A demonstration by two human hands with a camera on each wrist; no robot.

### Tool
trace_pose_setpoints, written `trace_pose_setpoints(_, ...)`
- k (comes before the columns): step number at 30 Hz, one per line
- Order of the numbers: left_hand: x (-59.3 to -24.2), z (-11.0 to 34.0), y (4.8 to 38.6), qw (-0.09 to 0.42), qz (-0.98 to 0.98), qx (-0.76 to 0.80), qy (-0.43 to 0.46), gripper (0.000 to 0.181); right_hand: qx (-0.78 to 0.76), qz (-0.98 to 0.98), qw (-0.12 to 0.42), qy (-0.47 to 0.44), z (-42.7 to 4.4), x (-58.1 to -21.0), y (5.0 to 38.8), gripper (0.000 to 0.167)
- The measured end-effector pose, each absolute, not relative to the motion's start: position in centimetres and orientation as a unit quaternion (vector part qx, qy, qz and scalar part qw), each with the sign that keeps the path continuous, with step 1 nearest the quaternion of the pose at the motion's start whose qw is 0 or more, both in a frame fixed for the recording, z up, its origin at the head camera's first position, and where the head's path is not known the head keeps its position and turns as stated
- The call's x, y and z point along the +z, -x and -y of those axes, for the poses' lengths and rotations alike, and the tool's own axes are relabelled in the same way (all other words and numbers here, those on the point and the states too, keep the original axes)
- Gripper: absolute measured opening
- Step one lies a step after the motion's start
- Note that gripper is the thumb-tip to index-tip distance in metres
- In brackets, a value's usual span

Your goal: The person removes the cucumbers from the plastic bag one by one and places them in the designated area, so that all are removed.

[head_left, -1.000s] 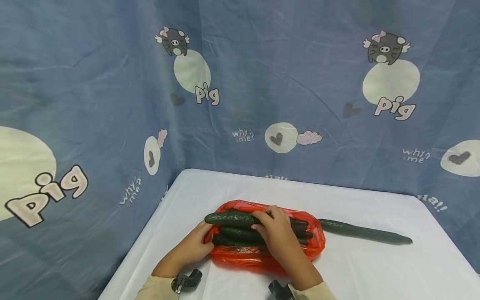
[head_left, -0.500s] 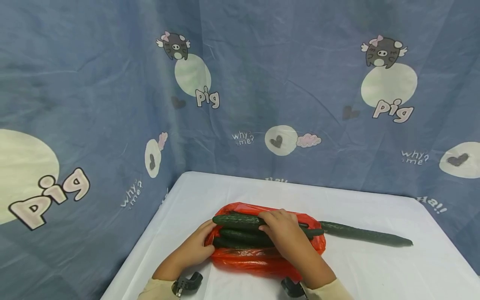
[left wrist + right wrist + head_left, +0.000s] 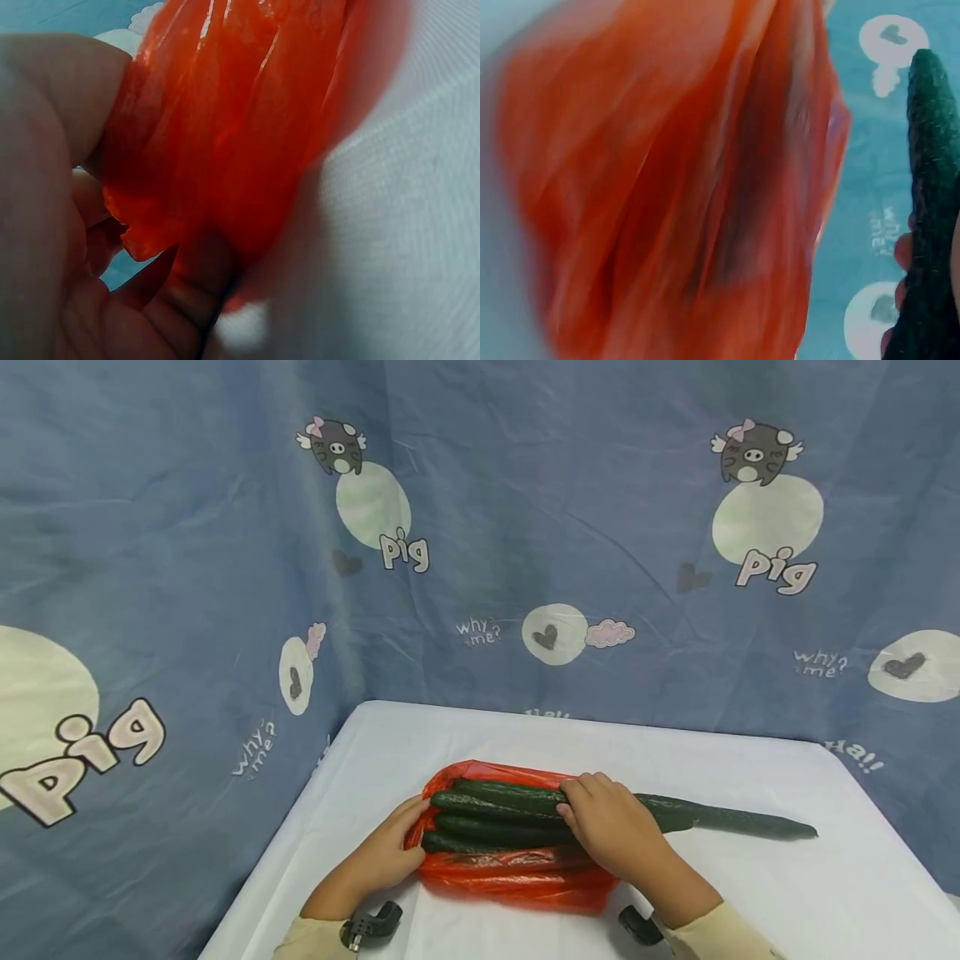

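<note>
A: Where is everything lying?

B: The red bag (image 3: 517,885) is resting on the desk (image 3: 465,735), slightly towards nine o'clock from the middle, with other cucumbers (image 3: 487,827) showing in its opening. A lone cucumber (image 3: 765,825) is pointing away towards three o'clock.

A: And the hands?

B: The left hand (image 3: 390,852) is pinching the bag's edge at nine o'clock. The right hand (image 3: 615,822) is wrapping round the held cucumber (image 3: 934,165) on the three o'clock side. Whether its fingertips are also brushing the ones beneath, I cannot tell; the back of the hand is hiding them.

A: The held one is lying lengthwise over the bag, so what should the person be minding?

B: I judge that its direction matters most: they should be sliding it along the nine-to-three line, level, rather than twisting it across the pile. Otherwise its ends could be snagging the thin film.

A: So the left hand is doing the steadying?

B: I'd say so. It should be anchoring that edge without stretching it. They should also be watching the three o'clock end, because it is overlapping the lone cucumber in the head view, and I cannot tell whether they are touching.
</note>
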State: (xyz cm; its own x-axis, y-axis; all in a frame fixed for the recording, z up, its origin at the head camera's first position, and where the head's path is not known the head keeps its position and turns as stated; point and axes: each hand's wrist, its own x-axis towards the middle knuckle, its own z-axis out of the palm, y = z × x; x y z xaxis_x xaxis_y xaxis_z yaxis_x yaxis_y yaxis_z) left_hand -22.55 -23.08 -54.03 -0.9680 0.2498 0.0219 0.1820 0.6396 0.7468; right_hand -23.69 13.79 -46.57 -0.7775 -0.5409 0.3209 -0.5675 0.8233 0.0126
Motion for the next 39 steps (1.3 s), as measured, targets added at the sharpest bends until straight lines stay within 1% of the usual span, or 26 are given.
trace_pose_setpoints(2,-54.0,23.2,22.5,0.038,-0.904,0.406,-0.126,0.08,0.033,0.94,0.17,-0.294,-14.6,-46.4,23.7,0.032)
trace_pose_setpoints(4,-54.0,23.3,22.6,0.036,-0.905,0.405,-0.128,0.08,0.027,0.941,0.174,-0.29,-15.5,-46.2,23.7,0.033)
trace_pose_setpoints(10,-54.1,23.1,22.7,0.055,-0.9,0.415,-0.121,0.08,0.022,0.948,0.164,-0.27,-18.1,-45.7,23.9,0.042)
trace_pose_setpoints(13,-54.0,23.2,22.8,0.051,-0.899,0.417,-0.123,0.08,0.02,0.951,0.164,-0.261,-19.5,-45.5,24.0,0.043)
trace_pose_setpoints(18,-53.9,23.2,22.9,0.042,-0.9,0.414,-0.131,0.081,0.022,0.96,0.151,-0.236,-22.1,-45.8,23.8,0.04)
trace_pose_setpoints(26,-54.1,23.0,22.9,0.054,-0.9,0.414,-0.125,0.08,0.027,0.975,0.115,-0.188,-26.6,-46.7,22.7,0.036)
trace_pose_setpoints(32,-54.0,23.1,23.0,0.049,-0.9,0.415,-0.127,0.08,0.025,0.976,0.119,-0.183,-29.0,-47.6,22.8,0.037)
trace_pose_setpoints(39,-54.0,23.1,22.7,0.056,-0.904,0.408,-0.116,0.081,0.02,0.973,0.126,-0.193,-30.9,-48.6,22.4,0.036)
